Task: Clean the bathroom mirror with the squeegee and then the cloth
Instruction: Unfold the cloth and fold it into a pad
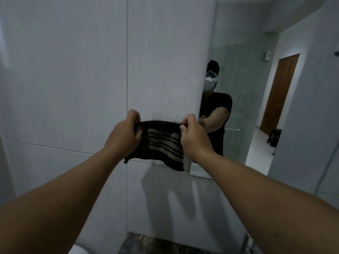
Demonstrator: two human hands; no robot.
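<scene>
A dark cloth (161,143) with pale stripes hangs stretched between my two hands in front of the tiled wall. My left hand (126,134) pinches its upper left corner and my right hand (192,136) pinches its upper right corner. The cloth's top edge sits against a thin rail on the wall, but I cannot tell whether it hangs over it. The bathroom mirror (256,88) is on the wall to the right, just past my right hand, and shows my reflection holding the cloth. No squeegee is in view.
White wall tiles (73,79) fill the left and centre. A dark mottled countertop (152,244) lies at the bottom, with a metal tap (245,241) at the lower right. The mirror reflects a brown door (280,92) and a small dark stool.
</scene>
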